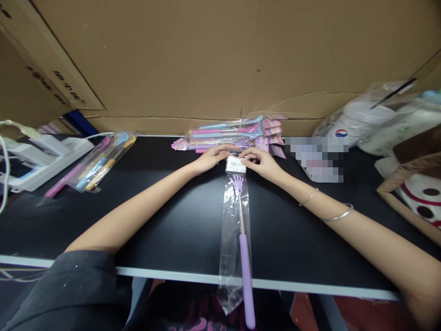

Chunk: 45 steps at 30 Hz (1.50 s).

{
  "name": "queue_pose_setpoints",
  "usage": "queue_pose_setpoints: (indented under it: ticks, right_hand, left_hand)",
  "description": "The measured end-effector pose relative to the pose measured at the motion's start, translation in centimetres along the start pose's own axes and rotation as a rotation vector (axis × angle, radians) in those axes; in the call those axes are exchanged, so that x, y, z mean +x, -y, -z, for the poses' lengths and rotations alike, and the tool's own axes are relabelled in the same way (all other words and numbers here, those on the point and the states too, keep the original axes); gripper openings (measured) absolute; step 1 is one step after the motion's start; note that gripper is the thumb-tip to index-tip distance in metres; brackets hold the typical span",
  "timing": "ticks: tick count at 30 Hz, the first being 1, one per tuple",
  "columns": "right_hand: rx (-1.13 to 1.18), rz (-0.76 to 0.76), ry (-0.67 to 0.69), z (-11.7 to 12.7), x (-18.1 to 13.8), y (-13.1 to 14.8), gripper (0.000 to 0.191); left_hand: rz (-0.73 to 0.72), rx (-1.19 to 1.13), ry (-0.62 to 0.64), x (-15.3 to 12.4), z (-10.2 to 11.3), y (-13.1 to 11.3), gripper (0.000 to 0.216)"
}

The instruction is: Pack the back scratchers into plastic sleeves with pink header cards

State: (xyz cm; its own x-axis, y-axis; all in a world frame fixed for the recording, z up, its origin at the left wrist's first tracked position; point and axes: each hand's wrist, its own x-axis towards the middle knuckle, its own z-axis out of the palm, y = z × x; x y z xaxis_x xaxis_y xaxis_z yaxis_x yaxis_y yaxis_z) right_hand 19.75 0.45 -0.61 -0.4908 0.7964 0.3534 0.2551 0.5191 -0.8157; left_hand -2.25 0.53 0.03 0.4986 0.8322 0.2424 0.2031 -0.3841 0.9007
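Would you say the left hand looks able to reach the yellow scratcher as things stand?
Probably yes: nothing appears to stand between the left hand and the yellow scratcher, though its plastic bag would likely prevent direct contact.

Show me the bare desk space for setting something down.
Bare desk lies between the left forearm and clear bag, and between the purple scratcher and right forearm. Crowded: the back, by the scratcher pile; the left, by the power strip; the right, by plastic bags.

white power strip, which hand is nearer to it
Left. The left hand is well to the right of the white power strip, at the white label's left side; the right hand is farther off, at the label's right side.
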Motion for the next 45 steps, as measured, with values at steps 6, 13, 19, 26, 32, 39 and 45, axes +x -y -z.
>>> queue_pose_setpoints:
  ticks: [6, 13, 19, 26, 32, 39, 45]
  right_hand:
    - [0.006, 0.007, -0.030, 0.1, -0.1, 0.1, 0.023]
    - [0.030, -0.006, -0.063, 0.2, -0.1, 0.1, 0.037]
    - [0.084, -0.036, -0.086, 0.3, 0.0, -0.6, 0.041]
    - [0.084, 0.035, -0.081, 0.2, 0.2, -0.7, 0.022]
    - [0.074, 0.038, -0.093, 0.2, 0.3, -0.7, 0.010]
    - [0.034, 0.000, -0.088, 0.5, 0.3, -0.9, 0.022]
    - [-0.022, 0.008, -0.075, 0.3, 0.3, -0.5, 0.015]
  left_hand:
    - [-0.030, -0.042, 0.002, 0.2, -0.2, 0.4, 0.031]
    - [-0.022, -0.101, 0.013, 0.4, -0.4, 1.3, 0.038]
    - [-0.028, -0.100, 0.020, 0.3, -0.4, 1.1, 0.028]
    - [-0.061, -0.108, 0.041, 0.4, -0.5, 1.1, 0.024]
    - [-0.071, -0.037, 0.036, 0.5, -0.4, 1.3, 0.018]
    - [-0.082, 0.041, -0.001, 0.4, -0.3, 1.0, 0.017]
    - [-0.020, 0.070, -0.012, 0.1, -0.3, -0.1, 0.024]
